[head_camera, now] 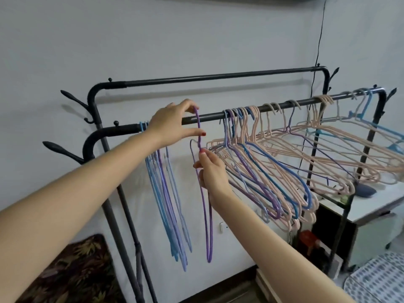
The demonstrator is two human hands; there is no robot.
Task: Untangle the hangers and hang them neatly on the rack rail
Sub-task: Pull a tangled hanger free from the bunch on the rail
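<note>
The left hand point(172, 123) pinches the hook of a purple hanger point(204, 193) between thumb and fingers, right at the front rail point(207, 117) of the black rack point(94, 99). The right hand point(211, 171) holds the same hanger a little lower, with its fingers curled round the thin wire just under the neck. The hanger hangs long and straight down between the two groups of hangers. On the left is a neat bunch of blue and purple hangers point(166, 193) already on the rail. On the right is a big messy pile of pink, blue and purple hangers point(273, 171), crossed over each other and tilted. What could go wrong? The hook may miss the rail and the hanger may fall to the floor, if a hand lets go too soon. The bottom of the purple hanger may swing and catch in the neat bunch beside it. The right arm is very near the messy pile, so it may bump it and knock some hangers off or tangle them more. I see no words, labels or brand names on anything here.
</note>
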